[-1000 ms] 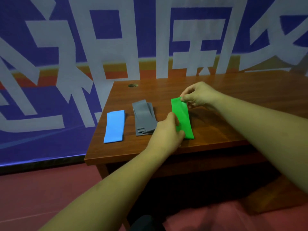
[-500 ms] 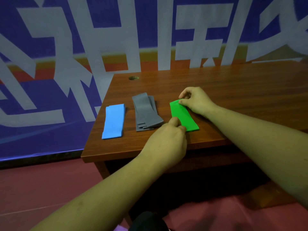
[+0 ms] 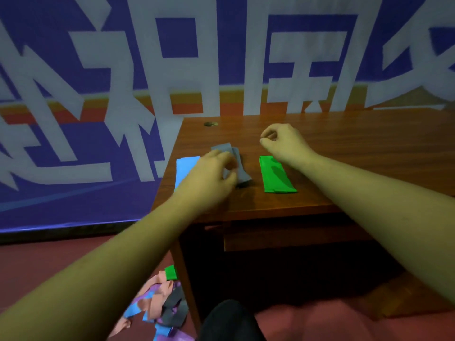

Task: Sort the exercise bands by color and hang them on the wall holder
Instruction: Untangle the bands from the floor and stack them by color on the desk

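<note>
A green band lies flat on the wooden table. To its left is a stack of grey bands, and a light blue band lies further left near the table's edge. My left hand is over the grey stack and part of the blue band, fingers and thumb curled at the stack's left side; blur hides whether it grips. My right hand hovers just beyond the green band's far end, fingers curled, holding nothing. No wall holder is in view.
On the red floor by the table's left leg lies a loose pile of bands in pink, blue, dark grey, purple and green. A cable hole sits at the table's far left corner. A blue and white banner wall stands behind.
Both hands have let go of the green band, which now lies flat. My left hand moved left onto the grey stack; my right hand lifted away toward the back.
</note>
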The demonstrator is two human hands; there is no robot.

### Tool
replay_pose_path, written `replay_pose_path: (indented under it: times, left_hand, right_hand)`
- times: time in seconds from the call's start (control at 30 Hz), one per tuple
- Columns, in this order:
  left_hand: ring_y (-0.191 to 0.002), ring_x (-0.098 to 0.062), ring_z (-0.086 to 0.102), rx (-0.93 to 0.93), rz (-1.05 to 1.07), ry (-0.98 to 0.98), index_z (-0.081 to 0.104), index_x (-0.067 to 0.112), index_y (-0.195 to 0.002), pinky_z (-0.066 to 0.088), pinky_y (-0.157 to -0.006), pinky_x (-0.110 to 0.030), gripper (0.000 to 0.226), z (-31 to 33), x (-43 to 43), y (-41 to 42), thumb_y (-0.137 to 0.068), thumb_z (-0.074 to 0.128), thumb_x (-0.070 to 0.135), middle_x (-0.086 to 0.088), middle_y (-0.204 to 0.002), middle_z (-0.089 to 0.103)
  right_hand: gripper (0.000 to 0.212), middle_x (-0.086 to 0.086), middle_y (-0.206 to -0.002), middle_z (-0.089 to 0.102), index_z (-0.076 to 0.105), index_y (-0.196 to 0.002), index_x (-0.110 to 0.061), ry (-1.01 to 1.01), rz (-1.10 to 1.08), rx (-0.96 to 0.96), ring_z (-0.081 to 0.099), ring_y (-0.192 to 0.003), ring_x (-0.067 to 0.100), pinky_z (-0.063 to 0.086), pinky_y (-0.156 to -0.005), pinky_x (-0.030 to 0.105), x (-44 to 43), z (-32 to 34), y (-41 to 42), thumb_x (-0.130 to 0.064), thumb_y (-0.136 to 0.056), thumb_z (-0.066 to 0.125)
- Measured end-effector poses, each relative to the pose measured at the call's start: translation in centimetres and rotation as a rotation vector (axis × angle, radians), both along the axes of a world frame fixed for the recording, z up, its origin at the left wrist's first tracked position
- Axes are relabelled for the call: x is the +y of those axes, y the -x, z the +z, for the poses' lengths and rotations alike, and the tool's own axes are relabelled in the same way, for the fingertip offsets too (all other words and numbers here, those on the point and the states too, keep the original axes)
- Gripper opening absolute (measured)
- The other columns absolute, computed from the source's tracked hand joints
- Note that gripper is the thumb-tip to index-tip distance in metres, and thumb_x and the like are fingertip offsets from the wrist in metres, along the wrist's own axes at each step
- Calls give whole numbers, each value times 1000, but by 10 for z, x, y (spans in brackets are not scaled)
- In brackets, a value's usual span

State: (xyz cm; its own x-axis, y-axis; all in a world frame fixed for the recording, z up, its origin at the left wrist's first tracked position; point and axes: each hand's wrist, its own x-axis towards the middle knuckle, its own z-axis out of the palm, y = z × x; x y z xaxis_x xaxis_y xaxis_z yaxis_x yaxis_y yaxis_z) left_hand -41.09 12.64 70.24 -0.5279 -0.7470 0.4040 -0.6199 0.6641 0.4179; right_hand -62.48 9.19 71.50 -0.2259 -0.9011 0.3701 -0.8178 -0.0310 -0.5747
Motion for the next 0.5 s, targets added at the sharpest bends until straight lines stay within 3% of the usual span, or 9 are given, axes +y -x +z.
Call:
replay_pose_path:
  times: [0.13,0.27,0.33,0.5]
  left_hand:
    - [-89,-25,58,25,287,61,66,11,-100,34,-72,-25,16,7,-20,-79,-90,55,16,-3,-95,59]
    - [-97,-33,61,-11,522,-35,66,7,-98,42,-79,-33,16,1,-25,-174,-88,57,15,-14,-101,68]
    - [-96,-32,61,-34,606,-98,65,7,-97,41,-76,-33,16,-8,-24,-219,-88,57,17,-13,-99,69]
    - [-94,-30,61,-22,766,-242,65,8,-95,41,-75,-31,16,-46,-22,-302,-87,58,20,-13,-95,69]
  right_hand:
    - [12,-2,-90,65,69,-97,-17,0,177,19,60,-78,11,42,-60,22,5,19,-71,-20,-90,59]
    - [19,7,-101,69,70,-102,-10,14,335,8,62,-89,19,51,-75,30,-3,18,-160,-18,-88,60]
    - [22,9,-109,66,68,-106,-10,3,398,-23,61,-93,21,49,-81,30,-8,9,-205,-20,-87,62]
    - [28,7,-116,60,63,-115,-15,-91,507,-73,60,-93,24,48,-79,30,-19,-40,-298,-25,-89,60]
